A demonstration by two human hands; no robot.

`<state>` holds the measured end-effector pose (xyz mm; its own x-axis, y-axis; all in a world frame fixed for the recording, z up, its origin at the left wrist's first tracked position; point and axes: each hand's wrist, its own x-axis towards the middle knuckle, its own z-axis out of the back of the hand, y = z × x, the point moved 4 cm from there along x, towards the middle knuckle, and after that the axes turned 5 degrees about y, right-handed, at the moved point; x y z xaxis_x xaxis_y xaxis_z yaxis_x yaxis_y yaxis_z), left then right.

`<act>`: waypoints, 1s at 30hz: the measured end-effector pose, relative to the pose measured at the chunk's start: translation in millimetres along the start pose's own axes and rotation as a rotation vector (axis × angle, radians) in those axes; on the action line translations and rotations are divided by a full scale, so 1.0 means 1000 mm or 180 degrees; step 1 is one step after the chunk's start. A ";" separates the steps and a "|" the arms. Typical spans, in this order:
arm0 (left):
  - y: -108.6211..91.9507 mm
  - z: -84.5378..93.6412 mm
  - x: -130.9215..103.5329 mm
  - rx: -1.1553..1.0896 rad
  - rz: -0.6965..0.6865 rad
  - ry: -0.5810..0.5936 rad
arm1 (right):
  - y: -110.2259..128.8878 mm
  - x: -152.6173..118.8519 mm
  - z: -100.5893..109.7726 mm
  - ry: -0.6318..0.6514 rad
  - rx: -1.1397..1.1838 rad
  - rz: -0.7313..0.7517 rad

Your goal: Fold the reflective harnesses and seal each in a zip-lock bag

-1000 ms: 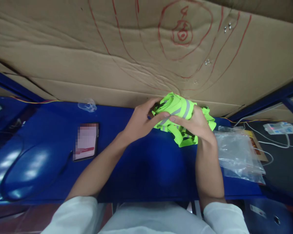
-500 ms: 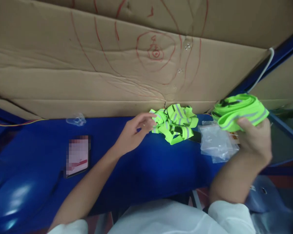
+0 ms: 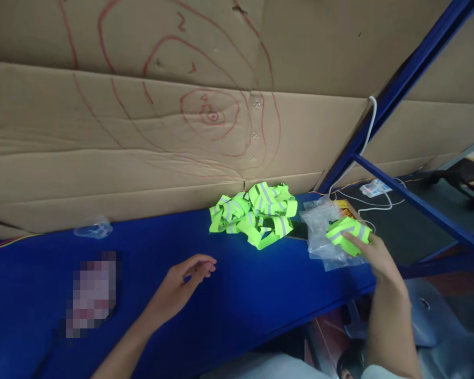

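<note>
My right hand is closed on a folded bundle of neon-yellow reflective strap with a grey stripe, over the clear plastic bags at the right of the table. I cannot tell whether the bundle rests on the bags. My left hand hovers above the blue table, its fingers loosely curled and nothing visible in them. Beyond it lies a tangled pile of the same neon-yellow reflective straps, close to the cardboard wall and apart from the hand.
A cardboard wall with red drawn rings stands behind the blue table. A pixelated phone lies at the left, with crumpled clear plastic behind it. At the right are a blue metal frame, a white cable and a power strip.
My right hand has lowered the folded strap bundle from the air to the plastic bags. My left hand has drawn back from the pile toward me. The view has turned rightward.
</note>
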<state>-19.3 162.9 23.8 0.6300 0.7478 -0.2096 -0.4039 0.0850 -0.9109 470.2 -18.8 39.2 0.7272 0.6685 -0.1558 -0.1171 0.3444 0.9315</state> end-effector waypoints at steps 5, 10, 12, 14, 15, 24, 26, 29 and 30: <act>-0.011 -0.019 0.005 -0.0129 -0.0006 0.0027 | -0.006 -0.021 0.004 0.0018 -0.0021 0.0066; -0.027 -0.080 0.025 -0.0392 -0.0083 0.0343 | -0.007 -0.040 0.010 -0.0240 -0.0087 0.0265; -0.038 -0.124 0.037 -0.0694 -0.0063 0.0517 | -0.011 -0.043 0.016 -0.0343 0.0021 0.0263; -0.050 -0.170 0.053 -0.1220 0.0092 0.0623 | -0.017 -0.044 0.021 -0.0371 0.0066 0.0210; -0.055 -0.193 0.061 -0.1479 0.0232 0.0714 | -0.021 -0.044 0.024 -0.0404 0.0074 0.0178; -0.090 -0.248 0.112 0.0611 -0.0600 0.0597 | -0.052 -0.056 0.049 -0.1021 0.0457 0.0291; -0.083 -0.241 0.102 0.1028 -0.0664 0.0719 | -0.052 -0.063 0.053 -0.1139 0.0510 0.0499; -0.064 -0.215 0.077 0.1232 -0.0689 0.0461 | -0.047 -0.074 0.045 -0.0578 0.0747 0.0724; -0.057 -0.204 0.070 0.1172 -0.0657 0.0308 | -0.044 -0.077 0.036 -0.0131 0.0863 0.0743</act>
<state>182.8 76.0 -11.3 0.7747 0.6266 -0.0847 -0.4616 0.4688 -0.7531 443.6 -108.9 22.5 0.7293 0.6795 0.0797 -0.1035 -0.0056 0.9946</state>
